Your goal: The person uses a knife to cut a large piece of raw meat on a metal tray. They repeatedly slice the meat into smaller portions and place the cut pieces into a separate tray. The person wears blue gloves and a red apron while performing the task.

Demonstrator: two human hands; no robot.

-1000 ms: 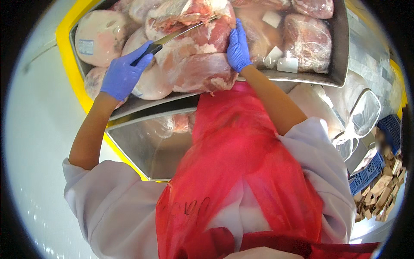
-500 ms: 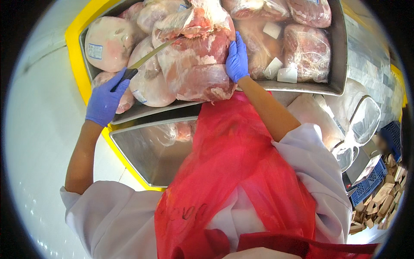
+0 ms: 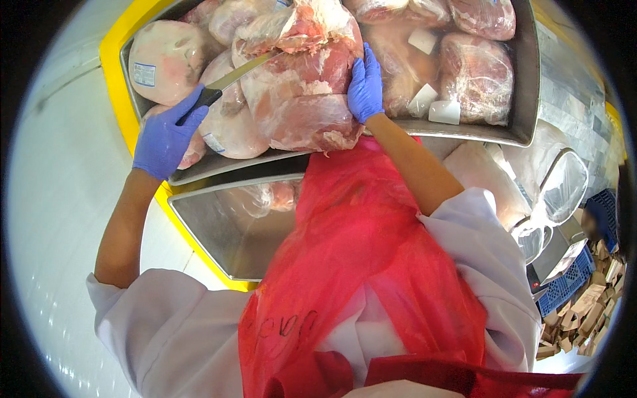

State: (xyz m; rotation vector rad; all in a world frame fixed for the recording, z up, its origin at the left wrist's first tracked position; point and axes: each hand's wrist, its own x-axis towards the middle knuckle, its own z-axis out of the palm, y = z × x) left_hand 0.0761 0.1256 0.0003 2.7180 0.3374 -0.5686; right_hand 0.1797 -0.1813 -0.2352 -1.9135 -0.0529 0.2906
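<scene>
My left hand [image 3: 164, 139], in a blue glove, is closed around the black handle of a knife [image 3: 240, 74]. The blade points up and to the right, and its tip is hidden at the fold of a large unwrapped piece of raw meat [image 3: 298, 93]. Pale fat and bone-like tissue show along the top of this piece. Against its right side rests my right hand [image 3: 366, 86], also gloved in blue, with the fingers stretched out and the palm on the meat. Wrapped meat packs [image 3: 166, 63] lie under and beside the left hand.
A deep grey metal bin [image 3: 481, 134] holds the meat, with more wrapped packs [image 3: 476, 78] on the right. A yellow frame [image 3: 114, 69] edges it at left. Below sits a second metal container [image 3: 219, 229]. Plastic-covered goods [image 3: 491, 176] and a blue crate [image 3: 567, 282] stand at right.
My left hand has shifted slightly upward with the knife, whose blade has turned to show more of its flat and now shows less length. My right hand stays against the meat.
</scene>
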